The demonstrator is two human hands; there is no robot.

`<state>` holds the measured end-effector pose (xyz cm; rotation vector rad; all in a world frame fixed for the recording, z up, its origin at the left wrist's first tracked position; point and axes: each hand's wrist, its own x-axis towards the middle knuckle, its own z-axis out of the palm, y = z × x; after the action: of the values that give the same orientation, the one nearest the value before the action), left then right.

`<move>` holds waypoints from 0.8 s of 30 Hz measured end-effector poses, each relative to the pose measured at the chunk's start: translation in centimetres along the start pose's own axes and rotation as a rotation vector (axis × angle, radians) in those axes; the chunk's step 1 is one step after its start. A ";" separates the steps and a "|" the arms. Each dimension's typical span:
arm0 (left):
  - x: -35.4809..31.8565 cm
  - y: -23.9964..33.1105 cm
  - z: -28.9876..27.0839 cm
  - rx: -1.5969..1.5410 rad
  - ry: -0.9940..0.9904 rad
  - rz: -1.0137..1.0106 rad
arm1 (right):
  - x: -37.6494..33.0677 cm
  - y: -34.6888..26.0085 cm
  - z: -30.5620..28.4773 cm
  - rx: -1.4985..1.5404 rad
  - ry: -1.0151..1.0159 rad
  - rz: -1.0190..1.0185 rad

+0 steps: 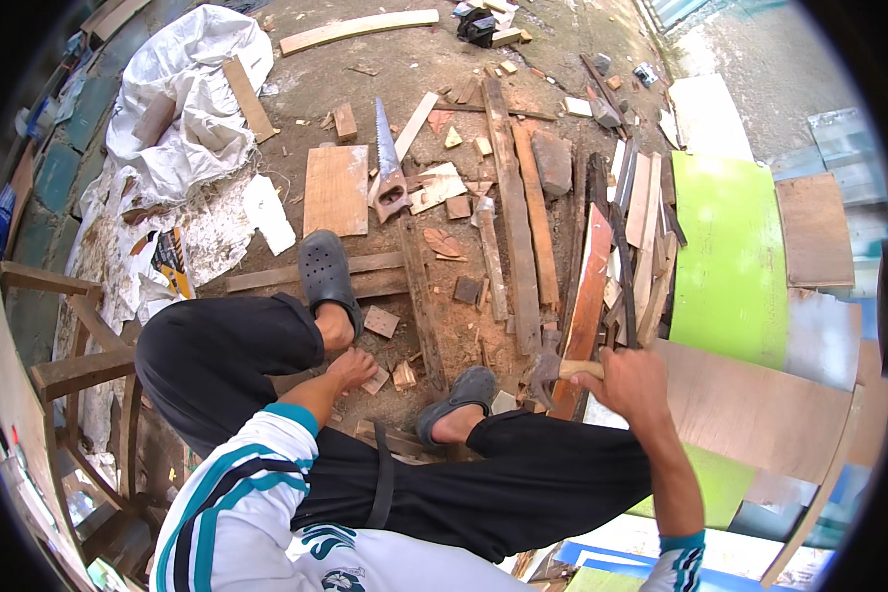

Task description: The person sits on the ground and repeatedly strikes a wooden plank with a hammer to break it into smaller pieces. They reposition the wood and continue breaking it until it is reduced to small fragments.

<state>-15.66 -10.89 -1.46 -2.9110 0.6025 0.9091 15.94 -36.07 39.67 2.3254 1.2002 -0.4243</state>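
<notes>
My right hand (633, 383) is closed around the wooden handle of a claw hammer (545, 381), raised over my right thigh. The hammer's worn metal head points left, above the floor near my right shoe. Low between my legs, my left hand (349, 369) has its fingers bent down and closed at the edge of a small wood block (376, 381). Part of those fingers is hidden. Beside this block lie another small block (404, 375) and a square piece with dark holes (381, 322).
A handsaw (389, 168) lies by a square board (335, 190) ahead. Long planks (511, 212) and a reddish strip (584, 306) lie to the right. Farther right are a lime-green panel (728, 259) and plywood sheets. A white sack (189, 89) and wooden frame (84, 375) are left.
</notes>
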 end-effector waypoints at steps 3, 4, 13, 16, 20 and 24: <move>1.8 -1.2 5.4 -0.105 0.069 -0.055 | -3.3 -1.6 0.1 0.202 0.044 0.161; 2.4 -1.1 4.4 -0.112 0.018 0.017 | -4.1 -2.1 1.2 0.259 0.038 0.212; -0.9 -6.8 -9.4 -0.547 0.305 0.076 | -3.9 -5.3 6.1 0.622 -0.159 0.386; 1.6 -9.4 -13.0 -0.685 0.528 -0.199 | -3.7 -4.8 8.0 0.781 -0.177 0.228; 4.8 -13.8 -15.2 -0.689 0.698 -0.371 | -1.9 -4.9 8.4 1.189 -0.547 0.241; 6.8 -16.9 -14.5 -0.652 0.717 -0.432 | 0.2 -5.6 6.4 1.388 -0.678 0.150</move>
<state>3.66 0.25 5.40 -3.6900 -0.4303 -0.0422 11.15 -36.68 32.70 2.7144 0.3080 -2.3047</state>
